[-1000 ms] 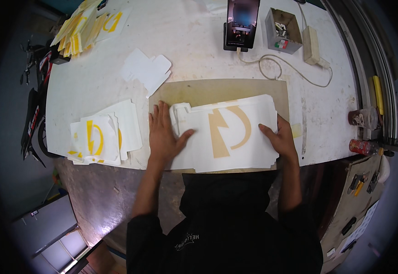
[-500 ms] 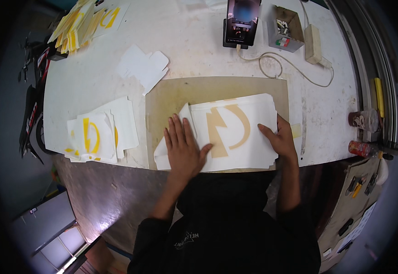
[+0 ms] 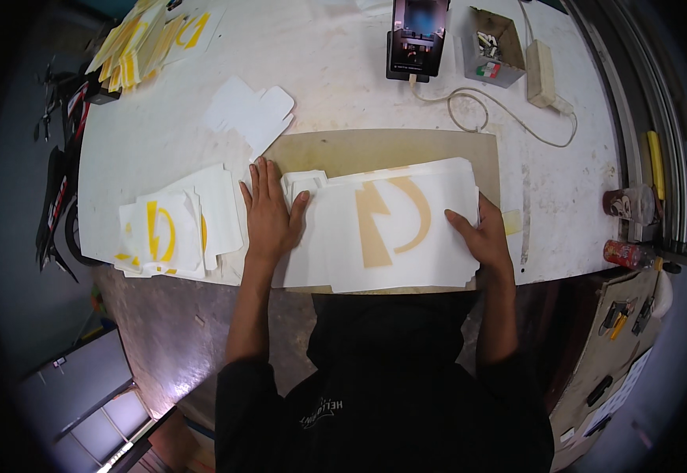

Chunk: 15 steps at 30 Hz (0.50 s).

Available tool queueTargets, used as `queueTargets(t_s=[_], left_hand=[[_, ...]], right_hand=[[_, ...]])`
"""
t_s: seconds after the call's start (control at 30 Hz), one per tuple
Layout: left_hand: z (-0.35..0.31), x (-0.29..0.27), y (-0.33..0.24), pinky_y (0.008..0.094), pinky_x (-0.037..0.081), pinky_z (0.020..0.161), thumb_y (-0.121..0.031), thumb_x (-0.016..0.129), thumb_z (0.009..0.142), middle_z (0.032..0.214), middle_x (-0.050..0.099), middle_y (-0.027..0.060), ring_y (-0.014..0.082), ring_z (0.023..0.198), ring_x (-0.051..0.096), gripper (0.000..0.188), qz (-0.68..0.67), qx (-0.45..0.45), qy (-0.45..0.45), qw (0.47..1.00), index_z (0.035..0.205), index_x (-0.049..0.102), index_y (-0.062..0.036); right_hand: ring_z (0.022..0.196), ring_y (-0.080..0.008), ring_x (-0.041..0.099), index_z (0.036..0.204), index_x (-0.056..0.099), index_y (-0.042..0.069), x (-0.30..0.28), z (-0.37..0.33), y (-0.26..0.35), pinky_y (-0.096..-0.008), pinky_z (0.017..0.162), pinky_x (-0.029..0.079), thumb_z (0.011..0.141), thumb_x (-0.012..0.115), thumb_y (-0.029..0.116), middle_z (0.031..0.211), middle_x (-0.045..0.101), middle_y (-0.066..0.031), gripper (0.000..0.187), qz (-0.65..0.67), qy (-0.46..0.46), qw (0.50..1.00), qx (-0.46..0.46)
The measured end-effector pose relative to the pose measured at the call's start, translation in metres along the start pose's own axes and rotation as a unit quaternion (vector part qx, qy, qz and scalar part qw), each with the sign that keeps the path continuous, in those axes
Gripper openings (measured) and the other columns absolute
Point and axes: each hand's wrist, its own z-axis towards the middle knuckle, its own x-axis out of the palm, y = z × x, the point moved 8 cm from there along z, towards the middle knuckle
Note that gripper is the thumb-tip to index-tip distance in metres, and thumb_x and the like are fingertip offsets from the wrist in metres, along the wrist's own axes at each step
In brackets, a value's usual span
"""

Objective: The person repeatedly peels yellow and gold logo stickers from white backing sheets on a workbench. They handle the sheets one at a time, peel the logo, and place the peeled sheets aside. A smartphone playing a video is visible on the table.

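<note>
A stack of white die-cut sheets (image 3: 320, 244) lies on a tan cutting mat (image 3: 383, 143) at the table's near edge. Its top sheet shows a pale orange bolt shape beside a curved band, as if seen through thin paper. At the stack's left end, my left hand (image 3: 271, 217) lies flat with fingers stretched out and thumb spread, resting on the edge. My right hand (image 3: 485, 240) grips the right edge, thumb on top and the other fingers mostly hidden at the side. Left of the mat sits a looser pile of white sheets (image 3: 186, 225) with yellow shapes.
White cut-out pieces (image 3: 249, 114) lie beyond my left hand. Yellow-and-white bundles (image 3: 134, 47) stand far left. At the back are a phone on a stand (image 3: 417, 43), a grey metal box (image 3: 501, 59) of small items and a power strip (image 3: 540, 75). A looped cable (image 3: 469, 102) runs between them.
My left hand has slid left to the stack's end. The raised fold at the top sheet's left side now lies flat. My right hand stays at the right edge.
</note>
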Motion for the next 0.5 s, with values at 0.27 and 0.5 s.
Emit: queueTargets(t_s=[0.27, 0.5], left_hand=[[-0.05, -0.018, -0.071, 0.0603, 0.023, 0.124, -0.046, 0.073, 0.094, 0.159, 0.035, 0.0348, 0.0487, 0.149, 0.034, 0.094, 0.001, 0.032, -0.001, 0.999, 0.154, 0.031, 0.0122], [-0.047, -0.007, -0.073, 0.0612, 0.016, 0.126, -0.05, 0.07, 0.095, 0.161, 0.032, 0.0347, 0.048, 0.152, 0.029, 0.098, 0.027, -0.04, -0.034, 0.998, 0.155, 0.027, 0.014]], right_hand=[[0.102, -0.0179, 0.069, 0.132, 0.063, -0.005, 0.001, -0.001, 0.003, -0.0335, 0.092, 0.055, 0.094, 0.072, 0.007, 0.115, 0.075, -0.0129, 0.041, -0.008, -0.005, 1.0, -0.014], [0.101, -0.0177, 0.069, 0.131, 0.064, -0.004, 0.0, -0.001, -0.001, -0.0338, 0.091, 0.055, 0.095, 0.072, 0.006, 0.114, 0.075, -0.0124, 0.038, -0.009, -0.002, 1.0, -0.019]])
